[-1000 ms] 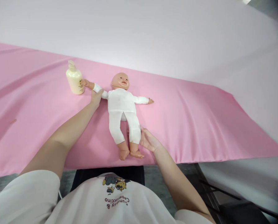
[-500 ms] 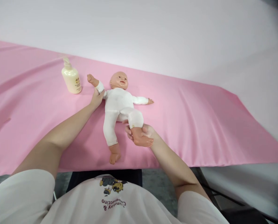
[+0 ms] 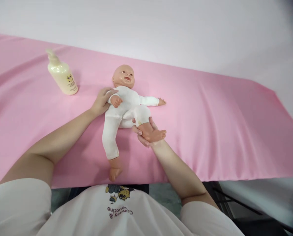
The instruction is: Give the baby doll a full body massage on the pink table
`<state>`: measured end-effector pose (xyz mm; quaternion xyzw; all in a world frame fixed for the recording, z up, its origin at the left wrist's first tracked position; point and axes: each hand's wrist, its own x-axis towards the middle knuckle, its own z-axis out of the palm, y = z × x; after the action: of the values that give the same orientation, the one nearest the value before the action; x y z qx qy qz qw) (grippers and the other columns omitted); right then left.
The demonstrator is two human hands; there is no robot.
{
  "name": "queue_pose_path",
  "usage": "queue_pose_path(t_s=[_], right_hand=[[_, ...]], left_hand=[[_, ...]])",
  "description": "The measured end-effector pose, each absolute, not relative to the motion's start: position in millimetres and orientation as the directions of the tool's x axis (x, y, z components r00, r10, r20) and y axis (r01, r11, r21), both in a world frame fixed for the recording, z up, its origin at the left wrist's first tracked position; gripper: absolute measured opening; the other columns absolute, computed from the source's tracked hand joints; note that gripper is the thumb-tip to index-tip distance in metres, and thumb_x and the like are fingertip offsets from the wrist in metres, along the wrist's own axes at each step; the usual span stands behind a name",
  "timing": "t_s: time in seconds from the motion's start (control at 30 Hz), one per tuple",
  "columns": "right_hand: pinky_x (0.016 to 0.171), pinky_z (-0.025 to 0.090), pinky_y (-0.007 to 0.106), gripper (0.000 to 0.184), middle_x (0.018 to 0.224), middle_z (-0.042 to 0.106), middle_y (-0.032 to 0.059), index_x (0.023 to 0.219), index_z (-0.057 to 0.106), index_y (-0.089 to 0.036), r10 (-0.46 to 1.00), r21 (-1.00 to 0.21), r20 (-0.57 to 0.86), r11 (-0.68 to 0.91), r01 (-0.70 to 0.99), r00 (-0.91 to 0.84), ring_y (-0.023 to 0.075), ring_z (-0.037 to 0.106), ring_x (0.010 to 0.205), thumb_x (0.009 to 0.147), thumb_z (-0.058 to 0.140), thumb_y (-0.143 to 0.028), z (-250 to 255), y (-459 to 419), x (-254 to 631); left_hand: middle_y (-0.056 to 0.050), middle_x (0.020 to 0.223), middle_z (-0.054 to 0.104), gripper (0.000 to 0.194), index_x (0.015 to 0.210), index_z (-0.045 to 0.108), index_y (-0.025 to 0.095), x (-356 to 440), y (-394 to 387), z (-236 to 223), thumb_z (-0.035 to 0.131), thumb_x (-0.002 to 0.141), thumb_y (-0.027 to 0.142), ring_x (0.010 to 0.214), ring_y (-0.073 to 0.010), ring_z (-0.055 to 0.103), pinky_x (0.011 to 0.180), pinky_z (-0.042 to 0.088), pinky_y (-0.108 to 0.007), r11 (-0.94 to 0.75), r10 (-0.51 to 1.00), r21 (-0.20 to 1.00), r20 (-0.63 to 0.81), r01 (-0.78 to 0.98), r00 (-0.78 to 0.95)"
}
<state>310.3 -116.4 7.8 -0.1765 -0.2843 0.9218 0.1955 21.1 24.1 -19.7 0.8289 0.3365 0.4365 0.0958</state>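
A baby doll (image 3: pixel 126 98) with a white cloth body lies face up on the pink cloth, its head away from me. My left hand (image 3: pixel 102 101) is closed round the doll's arm on the left, which is bent so that its small fist rests over the chest. From underneath, my right hand (image 3: pixel 144 133) cups the doll's leg on the right, near the knee and ankle, and that leg is bent and lifted. The doll's other leg stretches toward the near table edge. Part of my right palm is hidden behind the leg.
A cream pump bottle (image 3: pixel 64 77) stands left of the doll. The pink cloth (image 3: pixel 210 131) covers the table, with a white wall (image 3: pixel 161 29) behind it. Dark metal legs (image 3: pixel 225 200) show below the cloth at right.
My left hand has brought the doll's arm from stretched outward to folded across its chest. The bent leg in my right hand is raised slightly toward the body. The view has shifted somewhat.
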Motion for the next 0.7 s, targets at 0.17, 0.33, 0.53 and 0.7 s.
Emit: queue_pose_path(t_s=[0.17, 0.33, 0.53, 0.7], right_hand=[[0.030, 0.034, 0.016, 0.051, 0.086, 0.057, 0.0001, 0.098, 0.054, -0.019, 0.637, -0.619, -0.217, -0.676, -0.400, -0.740, 0.0105, 0.055, 0.058, 0.103, 0.045, -0.070, 18.5, -121.1, 286.1], [0.038, 0.039, 0.014, 0.057, 0.088, 0.064, -0.0004, 0.120, 0.058, -0.019, 0.652, -0.642, -0.141, -0.633, -0.432, -0.745, 0.0111, 0.063, 0.066, 0.089, 0.076, -0.063, 8.2, -125.6, 276.8], [0.066, 0.064, 0.033, 0.073, 0.100, 0.075, 0.0107, 0.136, 0.053, -0.013, 0.224, -0.670, 0.108, -0.703, -0.237, -0.969, 0.0223, 0.076, 0.081, 0.085, 0.084, -0.055, -4.6, -131.4, 283.0], [0.083, 0.067, 0.047, 0.069, 0.108, 0.075, 0.0120, 0.126, 0.055, -0.013, -0.044, -0.730, 0.196, -0.674, -0.116, -0.980, 0.0292, 0.079, 0.097, 0.074, 0.096, -0.034, -12.2, -130.2, 283.8]], left_hand=[[-0.010, 0.139, 0.059, 0.040, 0.140, 0.062, 0.031, 19.3, 21.5, -19.5, 0.053, 0.102, 0.036, 0.134, -0.0289, 0.054, 0.117, 0.042, -0.052, -0.807, 0.571, 0.359, 0.676, 0.468, 0.465], [-0.012, 0.139, 0.061, 0.041, 0.140, 0.061, 0.030, 19.5, 21.7, -19.0, 0.056, 0.102, 0.043, 0.133, -0.0303, 0.054, 0.117, 0.042, -0.054, -0.793, 0.589, 0.370, 0.668, 0.483, 0.454], [-0.016, 0.139, 0.063, 0.064, 0.141, 0.055, 0.025, 16.6, 32.7, -24.9, 0.049, 0.099, 0.072, 0.135, -0.0315, 0.058, 0.121, 0.043, -0.053, -0.692, 0.718, 0.620, 0.642, 0.370, 0.268], [-0.016, 0.143, 0.059, 0.079, 0.145, 0.048, 0.025, 7.5, 50.4, -41.0, 0.055, 0.091, 0.082, 0.146, -0.0323, 0.051, 0.127, 0.039, -0.051, -0.536, 0.841, 0.805, 0.537, 0.255, 0.073]])
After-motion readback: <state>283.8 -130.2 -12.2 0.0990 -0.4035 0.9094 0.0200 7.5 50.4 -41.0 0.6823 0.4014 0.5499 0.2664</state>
